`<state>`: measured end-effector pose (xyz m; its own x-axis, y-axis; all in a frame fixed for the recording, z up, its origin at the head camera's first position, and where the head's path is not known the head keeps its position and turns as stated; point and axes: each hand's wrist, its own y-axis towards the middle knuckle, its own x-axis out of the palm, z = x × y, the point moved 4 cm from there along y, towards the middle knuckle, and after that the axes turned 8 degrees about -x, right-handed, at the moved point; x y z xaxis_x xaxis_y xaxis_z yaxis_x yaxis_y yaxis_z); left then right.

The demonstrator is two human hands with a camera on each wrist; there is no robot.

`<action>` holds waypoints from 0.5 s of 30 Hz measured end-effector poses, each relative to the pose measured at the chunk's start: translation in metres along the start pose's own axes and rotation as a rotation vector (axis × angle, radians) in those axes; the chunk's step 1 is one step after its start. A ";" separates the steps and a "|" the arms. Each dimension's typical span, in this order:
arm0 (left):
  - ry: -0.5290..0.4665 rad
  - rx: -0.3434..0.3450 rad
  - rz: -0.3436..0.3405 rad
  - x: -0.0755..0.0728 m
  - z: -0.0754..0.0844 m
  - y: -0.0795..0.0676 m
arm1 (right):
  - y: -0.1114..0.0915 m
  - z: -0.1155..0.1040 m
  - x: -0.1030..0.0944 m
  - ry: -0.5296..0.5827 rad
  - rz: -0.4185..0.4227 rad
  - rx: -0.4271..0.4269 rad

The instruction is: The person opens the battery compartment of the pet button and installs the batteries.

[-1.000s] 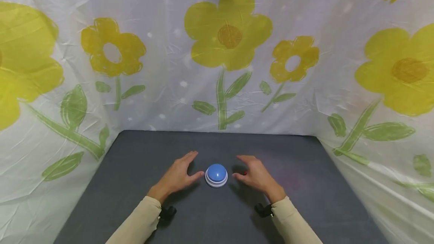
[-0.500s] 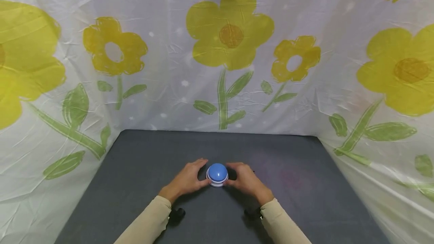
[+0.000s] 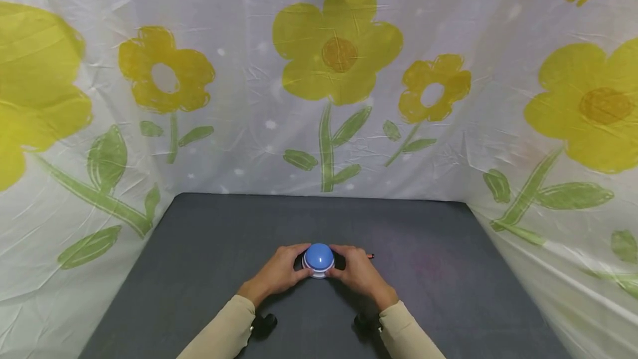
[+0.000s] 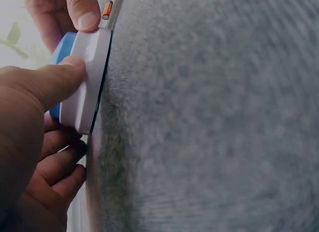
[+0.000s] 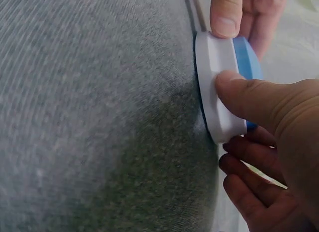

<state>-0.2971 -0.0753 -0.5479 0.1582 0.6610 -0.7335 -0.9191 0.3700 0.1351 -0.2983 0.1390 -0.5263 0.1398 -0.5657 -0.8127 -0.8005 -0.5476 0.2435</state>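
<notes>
A round push button [image 3: 319, 257] with a blue dome and a white base sits on the dark grey table, between both hands. My left hand [image 3: 279, 270] grips its left side, thumb on the near edge of the white base [image 4: 87, 82] and fingers curving round the far side. From the right, my right hand [image 3: 356, 270] holds it the same way, thumb pressed on the base [image 5: 212, 87]. In both wrist views the base lies close along the table surface. The fingertips at the back are partly hidden behind the button.
A small orange-and-black thing [image 3: 370, 256] pokes out beyond the right hand, mostly hidden by it. The dark grey table [image 3: 224, 220] ends at a white curtain [image 3: 239, 126] printed with yellow flowers, which hangs behind and along both sides.
Both hands have come inward from either side of the button, fingers first apart from it, and now hold its base. The button has hardly shifted.
</notes>
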 end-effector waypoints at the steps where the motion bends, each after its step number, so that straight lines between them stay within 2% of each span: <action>1: -0.004 -0.003 0.001 0.000 0.000 0.000 | 0.000 -0.001 0.000 0.001 -0.002 0.002; 5: -0.042 -0.036 0.010 -0.005 0.001 -0.003 | -0.001 -0.005 -0.003 0.009 0.006 0.013; 8: -0.112 -0.078 0.052 -0.013 0.005 -0.006 | -0.002 -0.010 -0.008 0.082 0.046 0.030; 12: -0.294 -0.123 0.140 -0.025 0.011 -0.010 | -0.003 -0.021 -0.016 0.211 0.153 0.047; 15: -0.459 -0.151 0.207 -0.031 0.015 -0.012 | -0.003 -0.030 -0.023 0.256 0.241 0.047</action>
<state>-0.2856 -0.0907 -0.5166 0.0779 0.9408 -0.3300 -0.9844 0.1250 0.1240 -0.2821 0.1353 -0.4925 0.0800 -0.8146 -0.5745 -0.8532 -0.3540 0.3830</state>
